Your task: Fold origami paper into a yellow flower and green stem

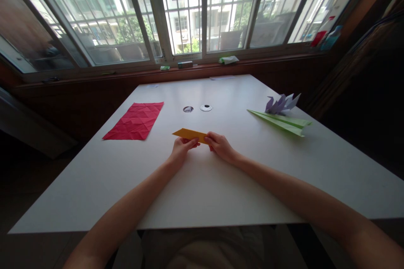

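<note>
A folded strip of yellow paper (186, 133) with a pointed left end is held just over the middle of the table. My left hand (183, 147) pinches it from below, with the thumb lying on its front face. At the strip's right end, my right hand (219, 143) grips it between thumb and fingers. Part of the paper's right end is hidden by my fingers. To the left lies a creased sheet of red paper (135, 121), spread flat and apart from both hands.
On the right are a green paper plane (279, 122) and a purple folded-paper figure (282, 104). Two round items, one dark-patterned disc (188, 109) and one white disc (206, 108), lie beyond my hands. Small packets, including a green-and-white packet (229, 59), rest on the windowsill behind the white table (221, 193).
</note>
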Available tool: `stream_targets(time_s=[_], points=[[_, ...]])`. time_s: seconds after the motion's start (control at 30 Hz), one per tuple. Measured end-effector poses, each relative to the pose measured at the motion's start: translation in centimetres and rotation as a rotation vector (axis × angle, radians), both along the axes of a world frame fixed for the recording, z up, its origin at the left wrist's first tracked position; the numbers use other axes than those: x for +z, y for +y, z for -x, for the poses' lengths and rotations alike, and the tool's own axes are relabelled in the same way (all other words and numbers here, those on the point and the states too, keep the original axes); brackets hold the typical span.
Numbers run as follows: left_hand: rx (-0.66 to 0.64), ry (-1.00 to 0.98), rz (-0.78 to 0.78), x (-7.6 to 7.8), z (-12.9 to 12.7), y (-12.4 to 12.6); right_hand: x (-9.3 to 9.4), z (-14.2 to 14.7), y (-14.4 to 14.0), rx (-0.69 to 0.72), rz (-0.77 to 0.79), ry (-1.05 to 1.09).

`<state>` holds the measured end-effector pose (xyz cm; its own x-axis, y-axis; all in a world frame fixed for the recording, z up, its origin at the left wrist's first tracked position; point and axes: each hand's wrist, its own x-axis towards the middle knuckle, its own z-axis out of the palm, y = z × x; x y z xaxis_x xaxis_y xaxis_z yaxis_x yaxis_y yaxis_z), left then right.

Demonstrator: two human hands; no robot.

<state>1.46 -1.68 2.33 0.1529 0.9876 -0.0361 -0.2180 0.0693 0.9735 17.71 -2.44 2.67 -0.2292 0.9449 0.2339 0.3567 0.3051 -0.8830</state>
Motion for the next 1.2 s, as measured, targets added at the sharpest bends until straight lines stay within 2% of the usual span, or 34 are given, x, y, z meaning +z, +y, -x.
stream_targets(time_s=[0.13,0.33,0.5,0.63,0.83,0.93,1.2], points=[[0.019,-0.011,0.013,0.1,-0.1,0.0,0.1,-0.1,0.0,-0.007,0.006,-0.007],[0.083,-0.086,0.016,-0.1,0.0,0.2,0.0,-0.2,0.1,0.061,-0.005,0.032],[0.088,-0.094,0.035,0.1,0.0,0.2,-0.2,-0.1,0.2,0.048,-0.026,0.036],[0.103,-0.092,0.047,0.3,0.1,0.2,-0.2,-0.1,0.2,0.062,0.012,0.084],[-0.069,0.014,-0.014,0.2,0.4,0.1,-0.1,-0.3,0.5,0.114,0.061,0.172],[-0.036,0.004,-0.027,0.2,0.2,0.1,0.1,-0.2,0.3,0.11,0.04,0.136],[0.025,-0.192,0.049,0.3,0.3,0.4,0.8,0.0,-0.6,0.126,0.0,-0.017]])
